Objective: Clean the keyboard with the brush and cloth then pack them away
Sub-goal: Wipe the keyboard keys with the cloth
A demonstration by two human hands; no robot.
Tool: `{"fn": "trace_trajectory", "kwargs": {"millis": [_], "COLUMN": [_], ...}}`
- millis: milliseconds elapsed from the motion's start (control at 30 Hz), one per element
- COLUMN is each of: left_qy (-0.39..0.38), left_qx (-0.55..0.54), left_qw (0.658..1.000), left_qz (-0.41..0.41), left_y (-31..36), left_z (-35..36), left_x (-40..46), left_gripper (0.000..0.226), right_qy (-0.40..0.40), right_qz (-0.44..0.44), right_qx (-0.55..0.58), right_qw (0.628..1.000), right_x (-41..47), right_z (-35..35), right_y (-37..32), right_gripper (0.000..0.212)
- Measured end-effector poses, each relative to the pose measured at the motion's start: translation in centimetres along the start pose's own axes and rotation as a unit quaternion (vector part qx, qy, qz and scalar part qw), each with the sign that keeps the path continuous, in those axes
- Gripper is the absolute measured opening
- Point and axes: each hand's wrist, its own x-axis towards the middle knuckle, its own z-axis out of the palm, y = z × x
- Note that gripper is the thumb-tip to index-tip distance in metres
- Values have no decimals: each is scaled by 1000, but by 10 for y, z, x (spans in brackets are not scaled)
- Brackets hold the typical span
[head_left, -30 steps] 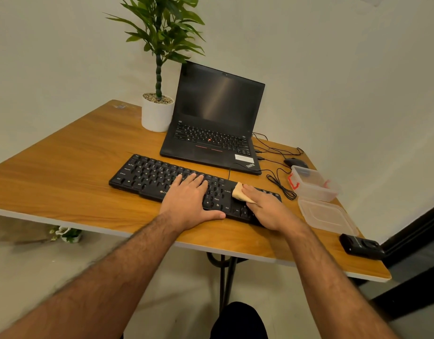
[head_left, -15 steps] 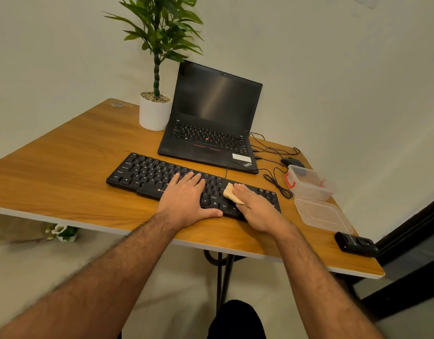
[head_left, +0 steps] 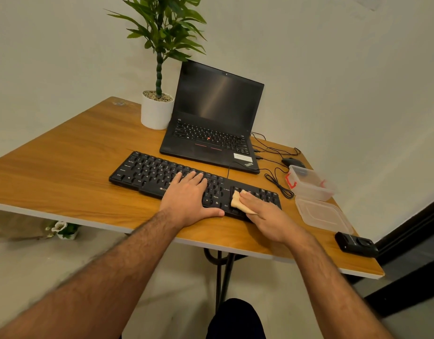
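- At the near right corner of the wooden table [head_left: 64, 167] lies a small black device [head_left: 356, 243].
- The left hand [head_left: 189, 199] rests flat, fingers straight, on the middle of the black full-size keyboard [head_left: 149, 172].
- The right hand [head_left: 264, 214] presses a folded beige cloth [head_left: 238, 200] onto the keyboard's right end; whether its fingers curl round the cloth is unclear.
- Right of the keyboard sit a clear plastic lid [head_left: 321, 215] and a clear red-clipped box [head_left: 310, 183].
- Farther back stand an open black laptop [head_left: 211, 118], tangled cables [head_left: 277, 167], a black mouse [head_left: 293, 162] and a white-potted green plant [head_left: 158, 69].
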Motion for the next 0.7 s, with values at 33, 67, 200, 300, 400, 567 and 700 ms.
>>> {"fn": "trace_trajectory", "kwargs": {"millis": [33,67,200,300,400,567,700], "left_qy": [0,1,5,0,2,8,3], "left_qx": [0,2,3,0,-1,2,-3], "left_qw": [1000,1000,1000,1000,1000,1000,1000], "left_qz": [0,1,0,-1,1,2,2], "left_y": [0,0,-1,-1,0,-1,-1], "left_z": [0,0,1,1,0,1,1], "left_x": [0,0,0,0,0,0,1], "left_gripper": [117,117,117,116,116,115,114], "right_qy": [4,10,35,28,32,61,36], "right_qz": [4,4,-32,-54,-41,-41,-77], "right_qx": [-10,-25,-49,-63,-66,-93,-99], "right_qw": [1000,1000,998,996,996,993,991], "right_x": [0,0,-3,-12,-13,-8,-23], "right_z": [0,1,15,15,13,23,18], "right_y": [0,-2,-20,-14,-9,-30,-12], "right_gripper": [54,54,56,55,54,57,62]}}
